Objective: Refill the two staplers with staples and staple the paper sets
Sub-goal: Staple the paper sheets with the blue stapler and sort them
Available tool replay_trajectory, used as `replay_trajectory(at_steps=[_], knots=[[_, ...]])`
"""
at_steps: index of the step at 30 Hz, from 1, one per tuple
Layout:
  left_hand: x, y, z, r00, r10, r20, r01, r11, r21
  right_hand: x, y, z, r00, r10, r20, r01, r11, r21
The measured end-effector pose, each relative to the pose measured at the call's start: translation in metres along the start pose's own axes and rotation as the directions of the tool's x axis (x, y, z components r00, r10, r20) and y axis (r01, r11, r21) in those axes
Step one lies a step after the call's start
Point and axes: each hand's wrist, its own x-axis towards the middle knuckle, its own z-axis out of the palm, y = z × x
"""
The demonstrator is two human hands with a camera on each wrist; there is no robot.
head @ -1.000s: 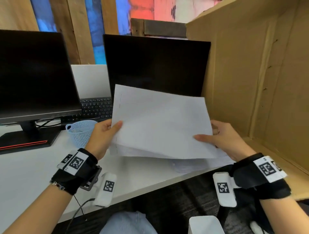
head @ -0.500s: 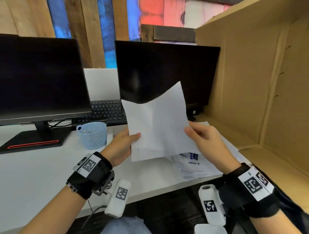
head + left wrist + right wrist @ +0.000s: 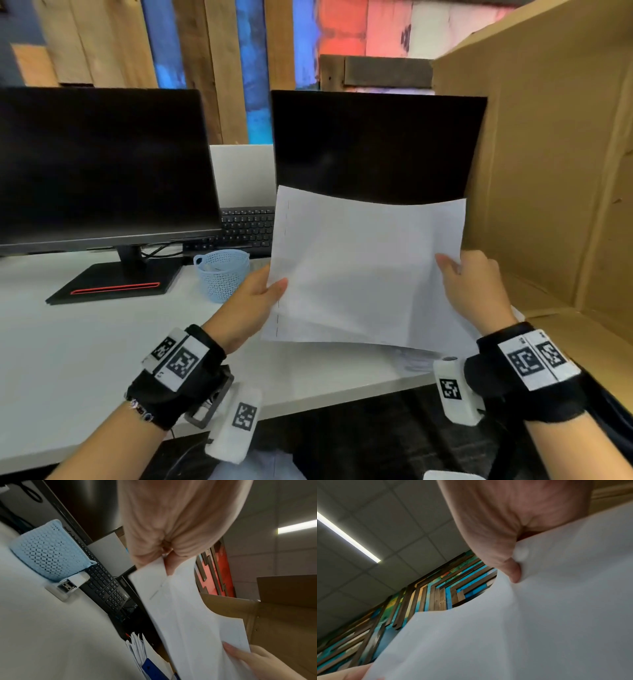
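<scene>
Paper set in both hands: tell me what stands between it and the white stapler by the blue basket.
Nothing visible does. Left hand and right hand hold the paper set above the desk; the white stapler lies beside the blue basket, only bare desk between.

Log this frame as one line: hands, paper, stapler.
left hand: pinches paper set left edge | right hand: pinches right edge | paper: lifted above desk | stapler: on desk beside blue basket, untouched

I see the basket on the desk at ten o'clock of the held paper set, keyboard behind it, box at three.
</scene>
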Motion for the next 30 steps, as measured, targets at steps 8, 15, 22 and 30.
replay_trajectory(at_steps=[8, 15, 22, 30], knots=[[0.0, 0.002, -0.005, 0.974, 0.039, -0.223, -0.032, 0.999, 0.034, -0.009, -0.038, 0.016, 0.947, 0.012, 0.32, -0.215, 0.763, 0.609], [-0.013, 0.009, -0.029, 0.987, -0.108, -0.119, 0.067, 0.95, -0.304, -0.001, -0.039, -0.002, 0.968, -0.051, 0.247, -0.124, 0.758, 0.64], [-0.018, 0.029, -0.071, 0.975, -0.087, -0.202, 0.035, 0.968, -0.247, 0.0, -0.035, -0.001, 0.933, -0.207, 0.294, 0.019, 0.845, 0.535], [-0.003, 0.055, -0.087, 0.966, 0.032, -0.256, -0.023, 0.999, 0.038, -0.004, -0.048, 0.014, 0.933, -0.276, 0.229, 0.111, 0.829, 0.548]])
